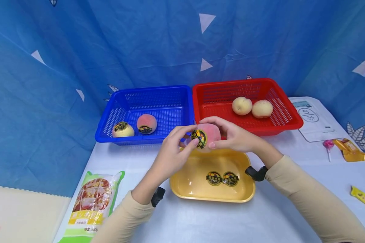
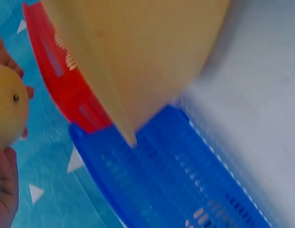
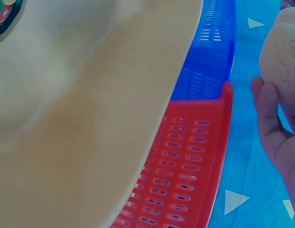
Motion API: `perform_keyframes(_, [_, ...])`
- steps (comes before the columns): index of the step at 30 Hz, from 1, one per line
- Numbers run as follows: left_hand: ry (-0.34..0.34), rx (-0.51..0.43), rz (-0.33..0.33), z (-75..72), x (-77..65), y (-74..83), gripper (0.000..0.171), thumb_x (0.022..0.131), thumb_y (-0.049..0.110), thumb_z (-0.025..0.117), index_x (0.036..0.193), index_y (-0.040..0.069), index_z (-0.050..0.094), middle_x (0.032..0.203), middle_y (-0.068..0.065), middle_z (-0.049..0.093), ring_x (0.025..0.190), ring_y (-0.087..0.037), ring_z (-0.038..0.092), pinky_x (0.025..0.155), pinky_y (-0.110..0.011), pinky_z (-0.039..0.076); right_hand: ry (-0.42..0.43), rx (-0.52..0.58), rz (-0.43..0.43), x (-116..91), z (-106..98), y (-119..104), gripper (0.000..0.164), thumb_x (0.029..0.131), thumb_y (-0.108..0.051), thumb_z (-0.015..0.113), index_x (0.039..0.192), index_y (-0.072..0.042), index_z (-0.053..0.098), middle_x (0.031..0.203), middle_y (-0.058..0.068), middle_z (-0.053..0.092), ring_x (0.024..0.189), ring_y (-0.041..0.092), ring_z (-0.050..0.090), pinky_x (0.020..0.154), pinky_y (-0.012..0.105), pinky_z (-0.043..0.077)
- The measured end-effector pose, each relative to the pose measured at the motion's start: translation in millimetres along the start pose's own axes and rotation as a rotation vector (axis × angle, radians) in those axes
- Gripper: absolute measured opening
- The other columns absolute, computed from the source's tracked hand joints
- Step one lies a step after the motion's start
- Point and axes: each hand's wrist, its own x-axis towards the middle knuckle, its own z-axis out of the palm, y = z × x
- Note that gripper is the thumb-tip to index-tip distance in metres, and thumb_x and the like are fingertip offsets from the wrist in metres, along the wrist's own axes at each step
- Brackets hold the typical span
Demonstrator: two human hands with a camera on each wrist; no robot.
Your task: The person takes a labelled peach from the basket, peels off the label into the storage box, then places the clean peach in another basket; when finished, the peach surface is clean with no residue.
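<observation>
Both hands hold a pink peach [image 1: 213, 133] above the back rim of a yellow tray [image 1: 190, 182]. My right hand [image 1: 235, 136] grips the fruit from the right. From the left, my left hand [image 1: 173, 150] has its thumb on a round black-and-gold sticker [image 1: 202, 135] on the peach, its fingers curled by the far side. Two similar stickers [image 1: 214, 178] lie in the tray. In the left wrist view the peach [image 2: 9, 107] appears at the left edge; in the right wrist view, the peach [image 3: 282, 61] rests against the fingers.
Behind the tray, a blue basket [image 1: 167, 118] contains two stickered peaches [image 1: 147, 123]. The red basket [image 1: 214, 111] beside it has two pale peaches [image 1: 242, 106] without visible stickers. A food bag [image 1: 92, 199] lies left; a white pouch [image 1: 313, 118], lollipop [image 1: 328, 144] and wrapped snacks [image 1: 350, 150] lie right.
</observation>
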Motion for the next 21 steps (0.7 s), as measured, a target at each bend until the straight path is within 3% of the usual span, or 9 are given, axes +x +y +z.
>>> perform_keyframes(5, [0.048,-0.002,0.007,10.4,-0.3,2.0,0.031,0.095,0.021,0.068,0.125,0.013,0.066,0.114,0.0,0.06,0.096,-0.017,0.062,0.079,-0.027,0.058,0.011,-0.051,0.025,-4.1,2.0,-0.4,0.065,0.09,-0.015,0.073,0.146,-0.013,0.04,0.137,0.007,0.054,0.122,0.024,0.057,0.096,0.034,0.056])
perform_keyframes(15, [0.129,-0.122,0.044,17.7,-4.3,7.8,0.01,0.093,0.004,0.066,0.1,0.01,0.069,0.091,-0.002,0.062,0.083,-0.01,0.058,0.072,-0.022,0.057,0.042,-0.084,0.046,-15.8,1.3,3.5,0.066,0.089,-0.015,0.074,0.146,-0.015,0.042,0.136,0.005,0.055,0.121,0.023,0.057,0.096,0.032,0.056])
perform_keyframes(18, [0.123,-0.208,0.005,16.8,-9.8,11.4,0.009,0.092,0.004,0.066,0.098,0.01,0.069,0.089,-0.003,0.062,0.08,-0.012,0.059,0.065,-0.02,0.055,0.072,-0.098,0.053,-20.9,-1.4,5.3,0.066,0.089,-0.015,0.074,0.146,-0.017,0.042,0.134,0.005,0.056,0.12,0.023,0.058,0.095,0.03,0.057])
perform_keyframes(21, [0.076,-0.322,-0.078,17.7,-14.9,11.7,0.009,0.091,0.003,0.066,0.098,0.008,0.067,0.089,-0.007,0.062,0.077,-0.016,0.06,0.063,-0.019,0.056,0.105,-0.103,0.056,-26.6,-6.4,7.0,0.066,0.089,-0.012,0.074,0.146,-0.016,0.042,0.134,0.006,0.055,0.119,0.023,0.059,0.094,0.029,0.057])
